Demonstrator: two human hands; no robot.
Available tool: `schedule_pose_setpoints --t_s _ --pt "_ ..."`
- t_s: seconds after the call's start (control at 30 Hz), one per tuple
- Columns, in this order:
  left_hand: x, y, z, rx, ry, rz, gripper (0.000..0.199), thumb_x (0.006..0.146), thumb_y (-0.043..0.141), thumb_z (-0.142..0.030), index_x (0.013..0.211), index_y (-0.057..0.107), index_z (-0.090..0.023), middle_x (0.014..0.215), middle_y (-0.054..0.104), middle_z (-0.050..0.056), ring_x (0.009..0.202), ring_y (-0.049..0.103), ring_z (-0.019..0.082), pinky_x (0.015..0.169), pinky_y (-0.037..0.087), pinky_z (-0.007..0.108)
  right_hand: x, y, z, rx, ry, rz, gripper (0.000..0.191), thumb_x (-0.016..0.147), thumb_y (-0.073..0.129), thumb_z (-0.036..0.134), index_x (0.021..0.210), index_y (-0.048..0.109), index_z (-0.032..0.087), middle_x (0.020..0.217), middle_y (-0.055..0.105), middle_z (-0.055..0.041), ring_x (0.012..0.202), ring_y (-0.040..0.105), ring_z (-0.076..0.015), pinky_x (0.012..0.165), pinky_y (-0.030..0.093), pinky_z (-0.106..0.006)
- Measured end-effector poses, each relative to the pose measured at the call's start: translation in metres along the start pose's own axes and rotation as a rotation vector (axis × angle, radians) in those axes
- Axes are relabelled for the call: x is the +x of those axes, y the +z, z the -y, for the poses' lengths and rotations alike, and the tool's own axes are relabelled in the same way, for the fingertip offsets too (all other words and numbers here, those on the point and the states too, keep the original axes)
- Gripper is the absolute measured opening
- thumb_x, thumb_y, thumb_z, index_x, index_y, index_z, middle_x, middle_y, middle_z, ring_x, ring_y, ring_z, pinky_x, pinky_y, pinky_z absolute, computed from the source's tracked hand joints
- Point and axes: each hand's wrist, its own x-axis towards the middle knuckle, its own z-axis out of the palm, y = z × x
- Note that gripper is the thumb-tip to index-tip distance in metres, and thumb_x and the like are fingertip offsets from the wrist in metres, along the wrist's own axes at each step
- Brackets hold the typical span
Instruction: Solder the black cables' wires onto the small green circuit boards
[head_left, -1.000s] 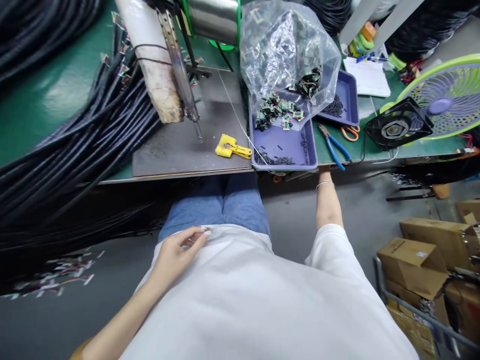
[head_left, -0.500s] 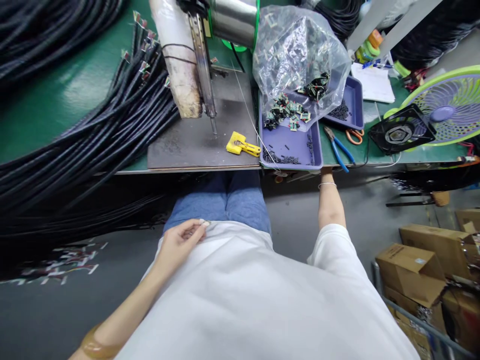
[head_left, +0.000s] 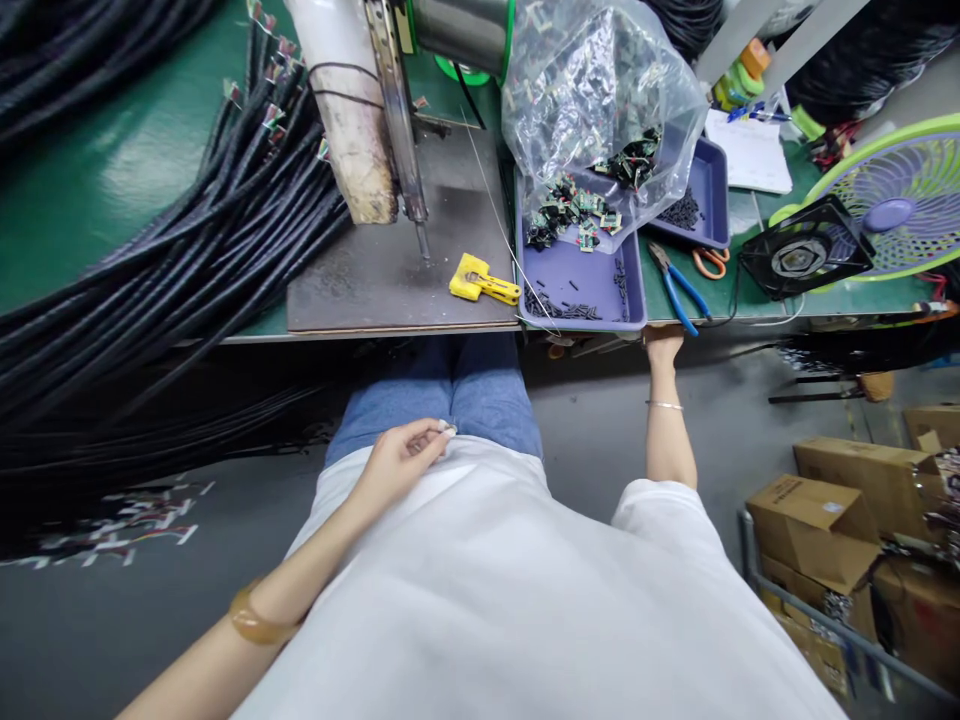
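Observation:
Over my lap, my left hand (head_left: 411, 450) pinches a small item at its fingertips, too small to make out. My right hand (head_left: 663, 342) is at the table's front edge, below the blue-handled pliers (head_left: 681, 290); its fingers are hidden under the edge. A purple tray (head_left: 559, 272) holds small black pieces and green circuit boards (head_left: 589, 215), which spill from a clear plastic bag (head_left: 592, 90). Left of the tray, a yellow clamp (head_left: 484, 280) lies on a brown board (head_left: 337, 290), beneath the tip of a soldering iron (head_left: 422, 235).
Bundled black cables (head_left: 187, 240) cover the left of the green table. A solder wire spool (head_left: 461, 35) stands at the back. To the right are a second purple tray (head_left: 716, 190), orange-handled scissors (head_left: 711, 262), a small black fan (head_left: 802, 258) and a larger green fan (head_left: 892, 215).
My left hand has moved right and slightly up over my lap, still pinching. My right hand has drawn back a little, so more of it shows below the edge.

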Motion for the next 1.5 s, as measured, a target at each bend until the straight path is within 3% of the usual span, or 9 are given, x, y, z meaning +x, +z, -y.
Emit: schedule_pose_setpoints --t_s 0.17,0.23,0.37,0.5,0.6,0.77,1.13,1.3,1.5 --pt "0.025 0.014 -0.012 -0.151 -0.047 0.151 0.037 0.077 0.077 -0.049 0.093 0.075 -0.016 0.069 0.069 0.002 0.061 0.060 0.015 0.064 0.048 0.026 -0.095 -0.001 -0.028 -0.111 0.192 0.056 0.046 0.093 0.065 0.045 0.130 0.057 0.018 0.132 0.061 -0.0100 0.117 0.063 -0.0243 0.101 0.054 -0.049" --pt "0.042 0.028 -0.020 -0.202 -0.067 0.224 0.045 0.071 0.082 -0.050 0.100 0.076 -0.015 0.073 0.072 0.003 0.067 0.064 0.017 0.068 0.050 0.027 -0.140 -0.001 -0.026 -0.114 0.216 0.103 0.066 0.081 0.074 0.050 0.134 0.052 0.016 0.132 0.061 -0.0150 0.118 0.062 -0.0288 0.104 0.051 -0.050" --pt "0.080 0.079 -0.038 -0.361 -0.111 0.380 0.074 0.067 0.085 -0.057 0.128 0.069 -0.019 0.108 0.078 0.012 0.103 0.070 0.025 0.087 0.053 0.033 -0.213 0.000 0.010 -0.071 0.151 0.196 0.083 0.074 0.075 0.055 0.141 0.046 0.016 0.136 0.059 -0.0170 0.126 0.060 -0.0324 0.107 0.049 -0.048" --pt "0.101 0.132 -0.051 -0.579 -0.143 0.434 0.078 0.083 0.054 -0.080 0.130 0.065 -0.018 0.124 0.074 0.017 0.117 0.069 0.027 0.101 0.052 0.040 -0.251 0.002 0.062 -0.026 0.039 0.284 0.087 0.074 0.072 0.059 0.146 0.041 0.021 0.138 0.058 -0.0153 0.127 0.060 -0.0317 0.104 0.052 -0.046" --pt "0.102 0.145 -0.054 -0.765 -0.154 0.413 0.082 0.088 0.038 -0.083 0.122 0.068 -0.015 0.119 0.076 0.016 0.114 0.070 0.024 0.108 0.050 0.036 -0.261 -0.001 0.089 -0.033 -0.007 0.307 0.094 0.076 0.071 0.061 0.152 0.033 0.020 0.145 0.053 -0.0178 0.133 0.057 -0.0351 0.104 0.053 -0.049" --pt "0.099 0.123 -0.055 -1.093 -0.236 0.507 0.086 0.087 0.034 -0.085 0.113 0.071 -0.012 0.107 0.078 0.016 0.105 0.074 0.027 0.104 0.055 0.039 -0.258 -0.023 0.103 0.073 -0.091 0.373 0.107 0.079 0.072 0.060 0.161 0.013 0.025 0.143 0.059 -0.0122 0.128 0.062 -0.0305 0.104 0.055 -0.047" --pt "0.090 0.109 -0.061 -1.160 -0.297 0.699 0.096 0.086 0.021 -0.086 0.119 0.069 -0.009 0.105 0.078 0.019 0.100 0.075 0.026 0.101 0.055 0.042 -0.256 -0.066 0.089 0.297 -0.170 0.180 0.051 0.099 0.049 0.041 0.147 0.045 0.026 0.126 0.068 -0.0103 0.100 0.073 -0.0197 0.090 0.061 -0.042" --pt "0.084 0.107 -0.064 -1.183 -0.373 0.780 0.108 0.081 0.013 -0.091 0.117 0.070 -0.007 0.102 0.078 0.020 0.097 0.075 0.028 0.097 0.057 0.042 -0.251 -0.080 0.075 0.222 -0.424 0.217 0.033 0.095 0.051 0.047 0.116 0.072 0.031 0.136 0.065 -0.0059 0.136 0.056 -0.0297 0.113 0.047 -0.057" --pt "0.082 0.102 -0.065 -1.278 -0.391 0.862 0.105 0.084 0.014 -0.090 0.124 0.069 -0.010 0.111 0.077 0.020 0.100 0.074 0.031 0.092 0.058 0.044 -0.250 -0.082 0.068 0.123 -0.763 0.293 0.046 0.100 0.038 0.055 0.117 0.074 0.033 0.164 0.037 0.0017 0.155 0.030 -0.0382 0.123 0.028 -0.068"
